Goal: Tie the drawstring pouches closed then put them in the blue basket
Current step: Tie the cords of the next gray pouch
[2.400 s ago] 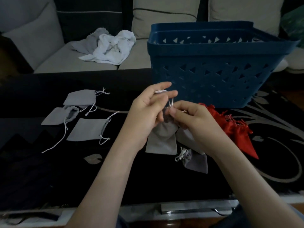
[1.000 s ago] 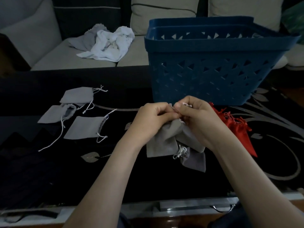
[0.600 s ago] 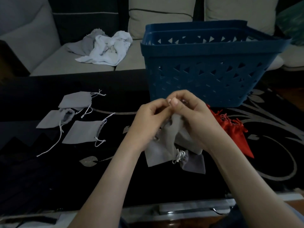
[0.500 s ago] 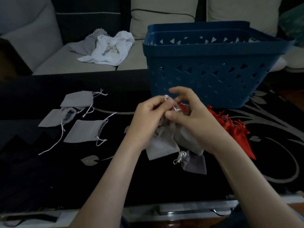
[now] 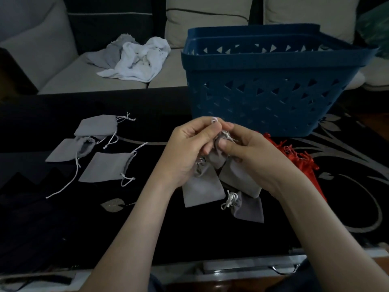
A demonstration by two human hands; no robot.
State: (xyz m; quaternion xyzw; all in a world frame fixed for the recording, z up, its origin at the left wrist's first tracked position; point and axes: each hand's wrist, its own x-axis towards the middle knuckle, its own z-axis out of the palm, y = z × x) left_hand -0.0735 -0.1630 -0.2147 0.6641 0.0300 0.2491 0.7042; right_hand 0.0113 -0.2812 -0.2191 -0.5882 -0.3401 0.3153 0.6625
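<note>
Hands [image 5: 185,150] [image 5: 254,154] pinch grey pouch [image 5: 216,160] outside blue basket [image 5: 263,98].

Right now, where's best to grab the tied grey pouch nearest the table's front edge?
Pinch the tied grey pouch at its knotted neck, probably from above at its left end: cords bunch cloth into a raised knob; the body lies flat.

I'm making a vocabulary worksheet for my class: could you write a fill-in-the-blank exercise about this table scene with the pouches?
1. The left hand and right hand hold a grey fabric pouch in front of a ___ plastic basket.
2. Left of the hands, ___ flat grey pouches lie on the black table.
3. The pile of fabric pouches beside the right hand is ___.
4. The crumpled white cloth lies on a ___.
Missing words: blue; three; red; sofa.
</note>
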